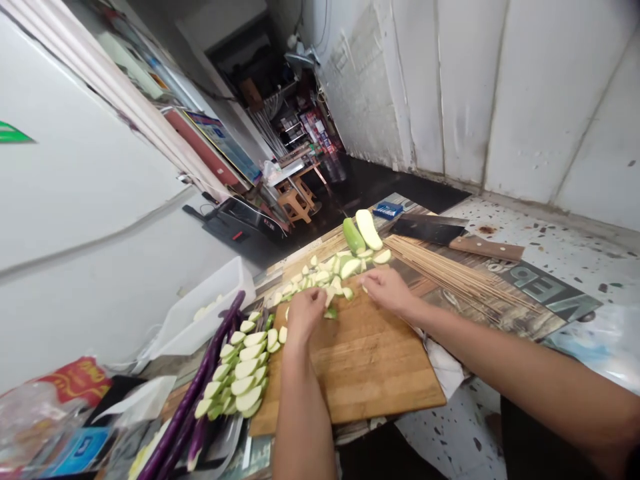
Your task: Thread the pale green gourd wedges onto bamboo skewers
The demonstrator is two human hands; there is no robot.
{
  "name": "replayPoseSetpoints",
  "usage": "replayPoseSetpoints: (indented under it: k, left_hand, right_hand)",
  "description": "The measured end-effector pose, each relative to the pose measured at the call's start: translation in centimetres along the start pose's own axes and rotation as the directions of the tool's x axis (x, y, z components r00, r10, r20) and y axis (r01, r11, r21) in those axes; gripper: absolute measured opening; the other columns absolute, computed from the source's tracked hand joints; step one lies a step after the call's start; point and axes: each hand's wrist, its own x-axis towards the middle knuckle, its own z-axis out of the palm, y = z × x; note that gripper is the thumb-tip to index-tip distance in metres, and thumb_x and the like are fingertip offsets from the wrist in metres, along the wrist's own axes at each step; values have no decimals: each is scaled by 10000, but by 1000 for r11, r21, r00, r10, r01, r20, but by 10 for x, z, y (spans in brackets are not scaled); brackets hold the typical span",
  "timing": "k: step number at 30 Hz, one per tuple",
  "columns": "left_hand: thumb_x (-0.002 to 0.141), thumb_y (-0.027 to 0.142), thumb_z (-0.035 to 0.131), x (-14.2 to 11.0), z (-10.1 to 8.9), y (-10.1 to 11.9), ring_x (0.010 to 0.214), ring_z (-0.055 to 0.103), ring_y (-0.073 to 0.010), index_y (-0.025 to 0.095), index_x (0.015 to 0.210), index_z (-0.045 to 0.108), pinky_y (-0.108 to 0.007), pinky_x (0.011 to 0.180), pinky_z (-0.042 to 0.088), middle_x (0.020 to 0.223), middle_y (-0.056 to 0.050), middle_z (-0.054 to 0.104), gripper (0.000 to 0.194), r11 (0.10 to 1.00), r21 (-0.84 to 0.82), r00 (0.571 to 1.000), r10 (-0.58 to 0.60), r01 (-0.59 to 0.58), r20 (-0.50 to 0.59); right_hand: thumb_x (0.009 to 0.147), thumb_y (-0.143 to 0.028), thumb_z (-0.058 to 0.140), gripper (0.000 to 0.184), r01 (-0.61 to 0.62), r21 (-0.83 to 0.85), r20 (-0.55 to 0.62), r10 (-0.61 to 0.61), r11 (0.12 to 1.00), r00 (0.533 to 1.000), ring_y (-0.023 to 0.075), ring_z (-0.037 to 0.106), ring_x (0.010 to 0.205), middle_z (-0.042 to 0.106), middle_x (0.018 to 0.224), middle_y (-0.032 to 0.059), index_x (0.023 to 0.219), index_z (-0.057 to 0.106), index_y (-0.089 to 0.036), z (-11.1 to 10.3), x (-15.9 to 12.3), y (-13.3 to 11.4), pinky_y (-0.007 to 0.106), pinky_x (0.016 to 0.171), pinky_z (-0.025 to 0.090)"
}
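My left hand (pixel 305 312) rests on the wooden cutting board (pixel 370 367), fingers curled around a green vegetable piece (pixel 331 312). My right hand (pixel 386 288) lies just right of it at the board's far edge, fingers closed on something I cannot make out. A heap of pale green slices (pixel 320 275) lies just beyond both hands. Two halved green vegetables (pixel 361 232) lie farther back.
More slices (pixel 243 373) are threaded in a stack at the left, beside long purple eggplants (pixel 205 387). A bundle of bamboo skewers (pixel 450 277) and a cleaver (pixel 440 232) lie at the right. A white tub (pixel 200 310) stands at the left. Plastic packets (pixel 65 413) are at the near left.
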Motion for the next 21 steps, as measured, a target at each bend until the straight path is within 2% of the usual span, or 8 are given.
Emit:
replayPoseSetpoints:
  k: [1, 2, 4, 6, 9, 15, 17, 21]
  left_hand:
    - [732, 341, 469, 4, 1, -3, 524, 553, -133, 157, 670, 587, -213, 488, 361, 596, -27, 607, 227, 977, -213, 999, -42, 34, -29]
    - [736, 343, 482, 8, 2, -5, 512, 554, -121, 150, 735, 578, -204, 477, 373, 639, -31, 617, 216, 903, -425, 994, -95, 65, -50]
    - [725, 325, 532, 15, 5, -9, 497, 546, -92, 140, 790, 542, -179, 453, 376, 708, -46, 624, 196, 662, -744, 983, -179, 91, -39]
    - [694, 270, 597, 20, 7, -11, 489, 522, -64, 143, 769, 510, -145, 427, 350, 705, -41, 610, 171, 430, -897, 983, -182, 97, 19]
    - [662, 201, 647, 22, 6, -15, 447, 460, -35, 154, 729, 470, -107, 363, 271, 629, 4, 553, 195, 217, -968, 985, -146, 125, 95]
    - [730, 169, 589, 20, -1, -17, 386, 392, -25, 160, 709, 445, -104, 306, 225, 553, 42, 474, 145, 16, -982, 962, -202, 191, 184]
    - [771, 183, 547, 19, -3, -18, 389, 416, -29, 156, 711, 453, -107, 308, 260, 552, 38, 484, 115, -62, -971, 947, -213, 232, 240]
    - [832, 176, 461, 21, -4, -20, 608, 611, -101, 114, 834, 527, -156, 461, 471, 735, -60, 627, 91, -89, -968, 916, -312, 235, 251]
  right_hand:
    - [738, -272, 455, 232, 27, -7, 21, -27, 1000, 999, 80, 375, 442, 430, 451, -43, 630, 606, -133, 2, -1, 0, 184, 423, 262]
    - [746, -272, 450, 240, 57, -17, 41, -56, 998, 998, 80, 368, 447, 421, 455, -43, 607, 594, -138, 4, -3, 1, 184, 423, 253]
    - [757, -270, 446, 260, 110, -42, 78, -107, 993, 991, 80, 363, 457, 417, 465, -38, 571, 576, -143, 9, -5, 5, 188, 427, 242]
    - [766, -267, 443, 264, 136, -56, 112, -129, 989, 985, 82, 363, 461, 437, 481, -32, 582, 586, -143, 13, -7, 8, 194, 434, 245]
    - [781, -283, 437, 267, 155, -54, 161, -144, 986, 976, 87, 371, 462, 463, 498, -28, 634, 609, -142, 16, -10, 10, 200, 446, 265]
    - [787, -298, 445, 267, 164, -55, 195, -151, 985, 969, 102, 430, 505, 543, 572, -4, 772, 653, -131, 15, -16, 5, 204, 479, 309]
    - [787, -287, 445, 266, 170, -59, 219, -154, 984, 964, 105, 442, 516, 562, 594, 4, 783, 659, -129, 15, -17, 4, 205, 482, 315]
    - [793, -260, 443, 255, 204, -83, 264, -176, 976, 948, 108, 467, 542, 586, 622, 8, 767, 665, -135, 17, -20, 3, 205, 505, 332]
